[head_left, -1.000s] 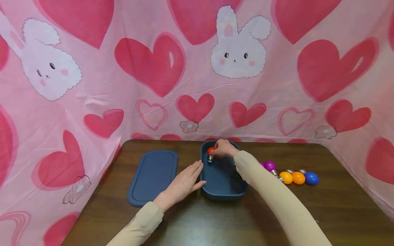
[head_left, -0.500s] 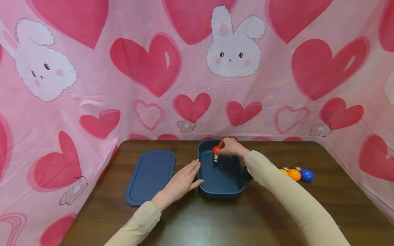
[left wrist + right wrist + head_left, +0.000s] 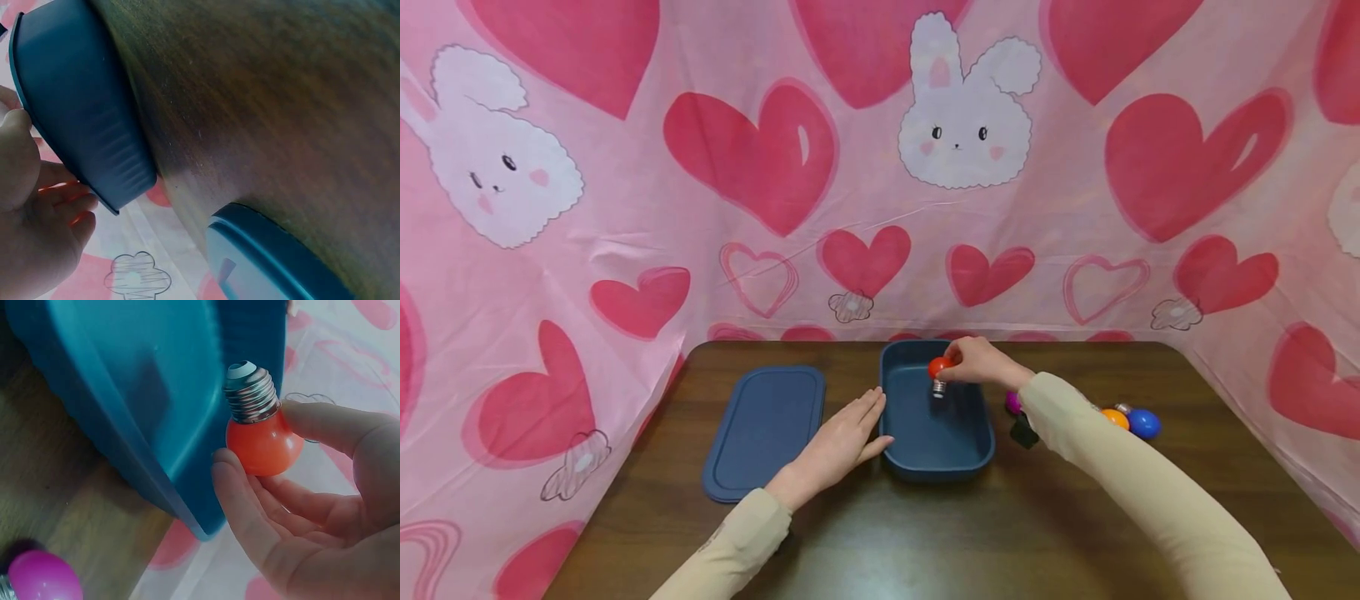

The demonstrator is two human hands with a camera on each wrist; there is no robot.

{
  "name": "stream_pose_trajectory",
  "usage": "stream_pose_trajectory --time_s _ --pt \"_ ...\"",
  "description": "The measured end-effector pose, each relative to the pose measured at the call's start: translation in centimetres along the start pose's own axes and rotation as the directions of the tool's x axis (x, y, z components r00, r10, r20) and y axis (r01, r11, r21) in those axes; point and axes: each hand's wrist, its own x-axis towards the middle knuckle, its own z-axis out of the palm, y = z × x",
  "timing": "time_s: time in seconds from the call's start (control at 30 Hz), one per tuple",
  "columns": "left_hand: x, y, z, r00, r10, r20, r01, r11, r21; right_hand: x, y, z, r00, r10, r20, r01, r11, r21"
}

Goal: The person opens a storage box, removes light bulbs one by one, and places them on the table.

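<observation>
My right hand (image 3: 985, 365) pinches a red light bulb (image 3: 265, 444) between thumb and fingers, its metal screw base (image 3: 251, 394) pointing away from the palm. In the head view the bulb hangs over the far part of a dark blue rectangular box (image 3: 934, 467), base down. The fingers of my left hand (image 3: 838, 442) are nearly straight and rest at the box's left rim, with the thumb spread toward the near side. The left wrist view shows that hand (image 3: 44, 206) along the rim of the box (image 3: 81, 94).
A matching blue lid (image 3: 765, 433) lies on the wooden table (image 3: 880, 542) left of the box. To the right are a purple bulb (image 3: 45, 576), an orange bulb (image 3: 1116, 418) and a blue bulb (image 3: 1144, 423), partly behind the right sleeve. A heart-patterned cloth (image 3: 865, 192) hangs behind.
My right hand has moved the red bulb from the box's far left rightward, toward its far right side. The left hand has stayed at the rim. The head view has shifted slightly.
</observation>
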Motion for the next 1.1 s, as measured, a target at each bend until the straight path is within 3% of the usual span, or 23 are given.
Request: stream_pose_trajectory --time_s 0.6,0.77,1.1 --pt "0.0 0.0 0.0 1.000 0.013 -0.016 -0.013 1.000 0.015 -3.4 2.8 -3.4 0.996 -0.028 -0.085 0.027 1.000 -0.015" --pt "0.0 0.1 0.1 1.000 0.010 -0.017 -0.010 1.000 0.010 -4.8 3.8 -4.3 0.993 -0.010 -0.119 0.005 0.999 -0.045" --pt "-0.2 0.2 0.1 1.000 -0.002 -0.010 0.002 1.000 -0.003 -8.0 6.2 -5.4 0.991 0.077 -0.111 -0.075 0.997 0.021"
